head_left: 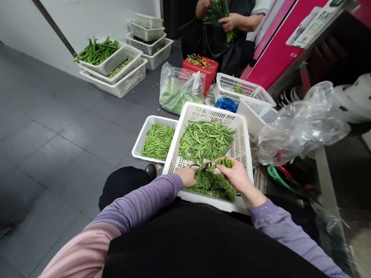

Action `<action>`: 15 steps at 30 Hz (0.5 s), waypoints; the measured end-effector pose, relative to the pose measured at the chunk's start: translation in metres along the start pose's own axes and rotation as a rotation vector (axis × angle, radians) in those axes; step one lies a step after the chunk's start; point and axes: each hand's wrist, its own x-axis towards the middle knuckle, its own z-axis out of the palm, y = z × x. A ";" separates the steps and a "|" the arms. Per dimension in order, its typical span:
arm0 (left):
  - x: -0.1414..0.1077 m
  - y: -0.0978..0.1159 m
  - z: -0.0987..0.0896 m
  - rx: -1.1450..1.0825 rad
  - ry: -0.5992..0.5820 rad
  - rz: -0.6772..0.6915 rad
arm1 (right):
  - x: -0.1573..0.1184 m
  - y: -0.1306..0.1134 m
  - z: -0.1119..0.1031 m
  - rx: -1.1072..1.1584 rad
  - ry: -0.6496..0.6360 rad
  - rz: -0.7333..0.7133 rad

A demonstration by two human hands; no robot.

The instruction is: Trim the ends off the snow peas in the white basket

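In front of me a large white basket (243, 143) holds a heap of green pea pods (206, 138) at its far side. Fine green trimmings (214, 185) lie in its near part. My right hand (236, 175) is closed around several pea pods (227, 162) above the trimmings. At the basket's near left, my left hand (186, 176) has its fingers curled down at the edge of the trimmings; what they hold is hidden. Between the hands lies a thin dark looped thing (206, 167), too small to name. A smaller white basket (139, 142) with more pods (158, 141) stands to the left.
Across from me a person (235, 21) holds a bunch of long green stalks (219, 9). A red stool (209, 79), a plastic bag of greens (176, 91) and white baskets (262, 96) stand between us. Stacked baskets (122, 87) line the wall; clear plastic (302, 122) lies right.
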 end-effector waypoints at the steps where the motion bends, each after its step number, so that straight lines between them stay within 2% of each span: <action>1: 0.001 -0.003 0.003 0.071 0.018 -0.005 | 0.001 0.000 -0.004 0.102 0.027 0.036; 3: 0.000 -0.004 0.003 0.086 0.049 0.050 | 0.003 0.001 -0.011 0.231 0.037 0.071; 6: -0.007 0.008 -0.006 -0.042 0.093 0.259 | 0.003 0.004 -0.013 0.288 -0.005 0.103; 8: -0.012 0.019 -0.013 -0.101 0.073 0.381 | 0.001 0.008 -0.008 0.301 -0.045 0.113; 10: -0.015 0.027 -0.019 -0.112 0.031 0.447 | 0.000 0.012 -0.003 0.272 -0.085 0.114; 13: -0.016 0.029 -0.022 -0.072 0.012 0.478 | -0.001 0.017 -0.002 0.002 -0.053 0.048; 15: -0.016 0.027 -0.023 -0.001 0.044 0.501 | -0.001 0.016 -0.005 -0.317 0.023 -0.106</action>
